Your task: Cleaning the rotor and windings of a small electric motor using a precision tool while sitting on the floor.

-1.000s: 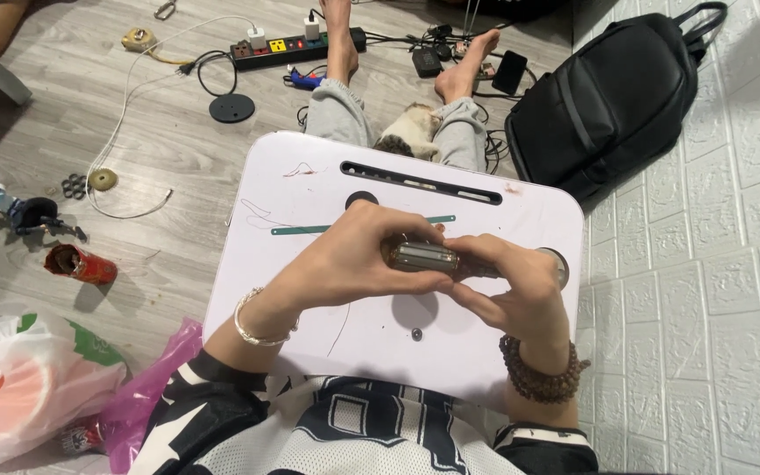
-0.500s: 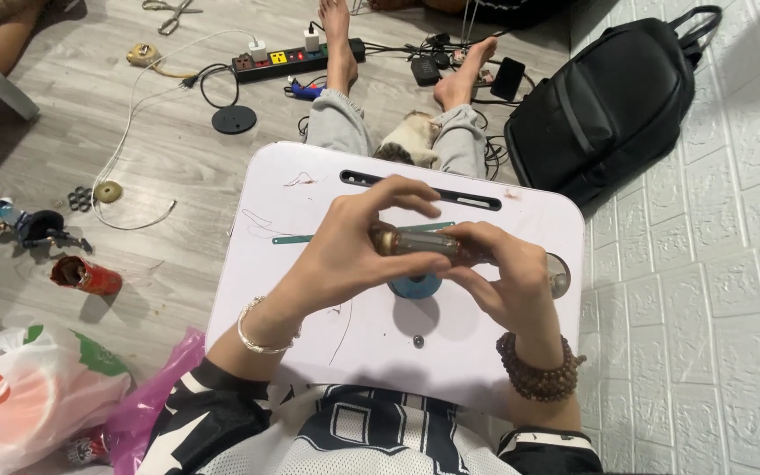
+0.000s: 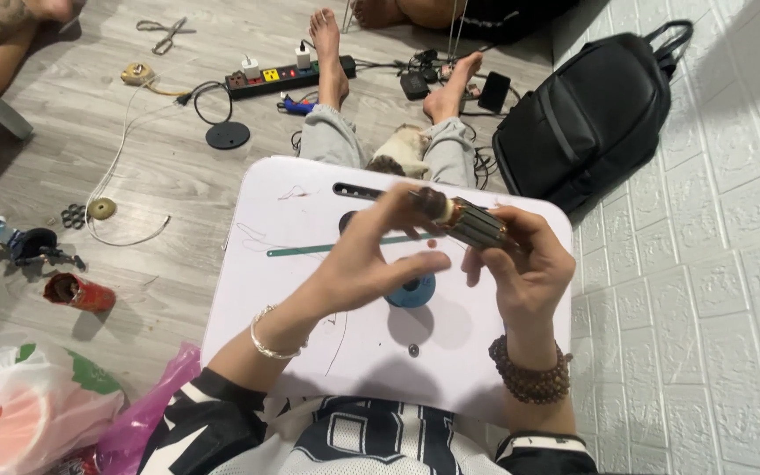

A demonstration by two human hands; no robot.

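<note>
- Right hand point(image 3: 525, 268) is closed around the rotor point(image 3: 472, 222), holding it above the tray point(image 3: 310, 290) and tilted, so its end faces the left hand.
- Left hand point(image 3: 371, 264) pinches the rotor's shaft end, seemingly to steady it.

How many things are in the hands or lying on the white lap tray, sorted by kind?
Motor armature, held by both the left hand and right hand: 1
Blue spool on the lap tray: 1
Green strip on the tray: 1
Small dark screw-like bit on the tray: 1
Total: 4
</note>
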